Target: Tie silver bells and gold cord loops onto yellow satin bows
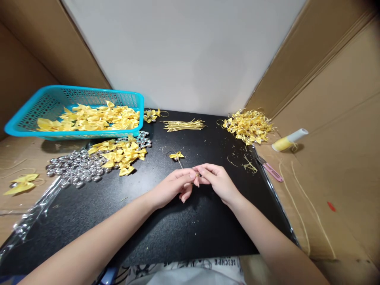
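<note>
My left hand [178, 186] and my right hand [216, 180] meet over the middle of the black tabletop [166, 233], fingertips pinched close together. Between them runs a thin gold cord [181, 163], its ends mostly hidden by the fingers. Just beyond the hands, a yellow ribbon bow [177, 155] with a small silver bell or bead hangs on or lies along that cord. Farther back lies a bundle of cut gold cords [184, 125].
A blue basket [141, 114] of yellow bows stands back left. Before it are loose bows [126, 154] and silver beads [78, 166]. At right are a pile of finished-looking bows [249, 126], pink-handled scissors [273, 172], a spool tube [289, 140] and cord scraps [249, 165]. Cardboard walls flank the table.
</note>
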Action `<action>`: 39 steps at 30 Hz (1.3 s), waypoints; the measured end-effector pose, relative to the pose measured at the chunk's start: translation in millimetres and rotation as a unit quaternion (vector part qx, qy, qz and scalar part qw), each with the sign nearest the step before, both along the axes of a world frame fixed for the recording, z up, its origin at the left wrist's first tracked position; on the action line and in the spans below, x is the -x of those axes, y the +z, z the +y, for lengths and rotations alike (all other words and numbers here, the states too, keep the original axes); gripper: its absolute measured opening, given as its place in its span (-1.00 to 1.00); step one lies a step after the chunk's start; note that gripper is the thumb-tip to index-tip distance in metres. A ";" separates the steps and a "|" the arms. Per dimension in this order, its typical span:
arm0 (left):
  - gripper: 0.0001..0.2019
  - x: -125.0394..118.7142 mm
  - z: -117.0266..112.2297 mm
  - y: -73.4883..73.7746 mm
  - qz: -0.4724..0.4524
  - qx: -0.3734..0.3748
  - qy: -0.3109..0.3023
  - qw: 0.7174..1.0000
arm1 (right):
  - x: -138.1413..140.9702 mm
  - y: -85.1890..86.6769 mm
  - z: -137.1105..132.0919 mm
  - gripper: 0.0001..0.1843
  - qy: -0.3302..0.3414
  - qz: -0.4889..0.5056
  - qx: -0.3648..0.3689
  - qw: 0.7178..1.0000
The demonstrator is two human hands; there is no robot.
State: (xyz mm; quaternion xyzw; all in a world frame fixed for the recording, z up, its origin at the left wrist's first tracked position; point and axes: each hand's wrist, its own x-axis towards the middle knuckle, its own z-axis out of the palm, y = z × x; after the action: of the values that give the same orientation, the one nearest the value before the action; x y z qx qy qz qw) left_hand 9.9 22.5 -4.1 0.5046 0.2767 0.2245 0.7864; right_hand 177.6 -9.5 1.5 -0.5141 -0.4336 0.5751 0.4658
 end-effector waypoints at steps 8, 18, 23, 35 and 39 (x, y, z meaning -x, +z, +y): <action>-0.66 2.7 6.6 7.7 -0.057 0.130 0.040 0.989 | -5.3 7.0 -8.5 -0.89 -0.120 -0.278 -0.253 0.919; -0.75 4.0 6.2 11.5 -0.085 0.211 0.032 0.973 | 14.3 5.3 -13.8 -0.86 -0.106 -0.390 -0.293 0.867; -0.80 3.9 7.0 10.2 -0.112 0.246 0.018 0.963 | 16.2 3.3 -12.0 -0.90 -0.128 -0.396 -0.267 0.869; -0.80 5.8 8.6 9.5 -0.132 0.279 0.006 0.951 | 23.0 3.0 -13.4 -0.90 -0.145 -0.424 -0.250 0.858; -0.78 4.7 6.6 10.1 -0.107 0.276 0.005 0.955 | 26.1 3.5 -10.7 -0.81 -0.127 -0.411 -0.241 0.870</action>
State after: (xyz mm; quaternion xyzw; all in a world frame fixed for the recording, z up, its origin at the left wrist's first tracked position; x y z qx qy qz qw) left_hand 5.2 29.1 6.0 0.2390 0.2447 0.1963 0.9189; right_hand 151.6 -20.2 5.0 -0.6260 -0.6424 0.1255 0.4239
